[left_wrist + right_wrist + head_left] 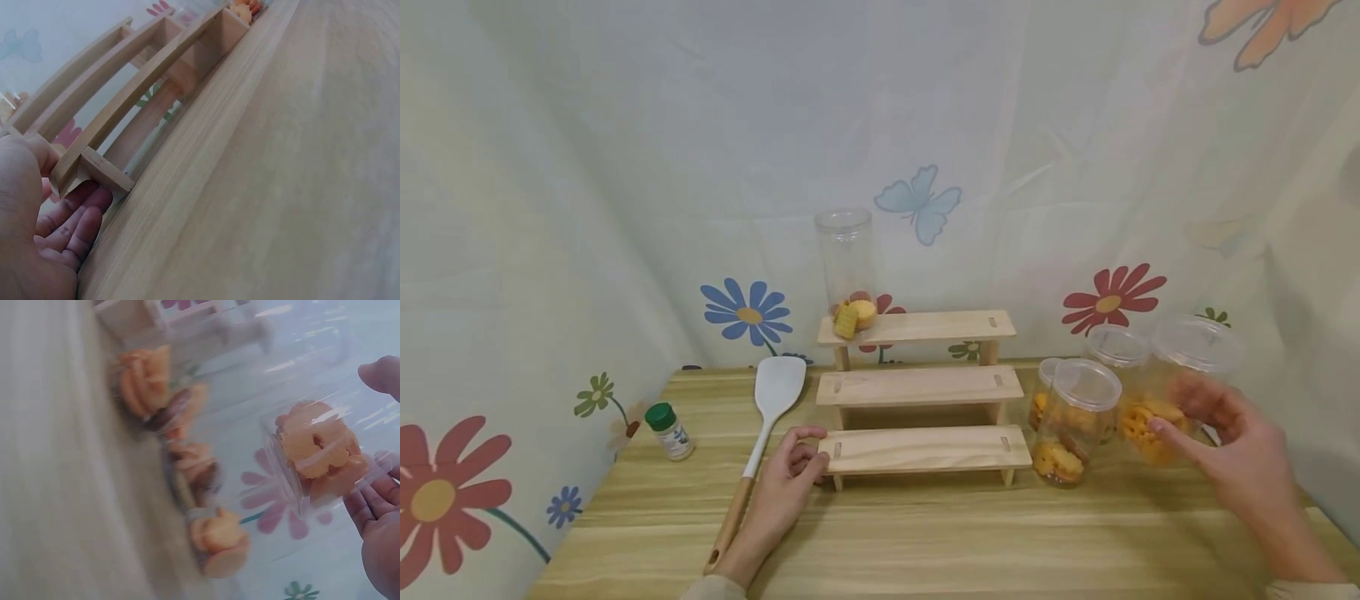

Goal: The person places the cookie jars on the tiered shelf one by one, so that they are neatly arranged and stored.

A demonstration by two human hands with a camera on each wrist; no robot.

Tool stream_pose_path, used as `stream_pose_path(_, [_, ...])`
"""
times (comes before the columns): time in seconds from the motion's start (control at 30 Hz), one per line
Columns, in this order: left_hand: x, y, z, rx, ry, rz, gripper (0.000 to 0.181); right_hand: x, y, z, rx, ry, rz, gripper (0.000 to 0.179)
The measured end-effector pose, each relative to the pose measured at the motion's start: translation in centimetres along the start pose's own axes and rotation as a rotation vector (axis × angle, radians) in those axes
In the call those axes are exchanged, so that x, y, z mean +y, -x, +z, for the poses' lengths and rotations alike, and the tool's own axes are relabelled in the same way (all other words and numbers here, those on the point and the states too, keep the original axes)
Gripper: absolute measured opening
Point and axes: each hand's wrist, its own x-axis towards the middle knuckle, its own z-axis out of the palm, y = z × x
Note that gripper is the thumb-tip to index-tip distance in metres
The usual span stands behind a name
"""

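Observation:
A three-tier wooden stand [925, 450] is on the table. My left hand [790, 483] grips the left end of its lowest tier, thumb above and fingers beneath the board [100, 150]. With thumb and fingers on opposite sides, my right hand [1240, 454] holds a clear lidded jar [1195, 346] of orange flower-shaped crackers [319, 444]; in the right wrist view it looks raised off the table. Just left of it stand more clear jars of snacks, the nearest jar [1086, 400] beside the stand. On the top tier's left end rests a tall clear jar [846, 258] with yellow biscuits.
A white spatula [778, 387] with a wooden handle lies left of the stand, beside my left forearm. Farther left is a small green-capped shaker bottle [670, 432]. Behind the wooden table [925, 542] hangs a flower-printed cloth [760, 150].

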Motion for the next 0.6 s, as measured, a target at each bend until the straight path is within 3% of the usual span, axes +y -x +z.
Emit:
stream_pose_path(0.4, [0.0, -0.1, 0.1, 0.004, -0.002, 0.006, 0.03, -5.1, -3.0, -2.3, 0.007, -0.023, -0.097, 0.053])
stream_pose_path(0.6, [-0.2, -0.2, 0.2, 0.008, -0.006, 0.009, 0.029, -7.8, -5.2, -2.3, -0.005, 0.03, -0.082, 0.058])
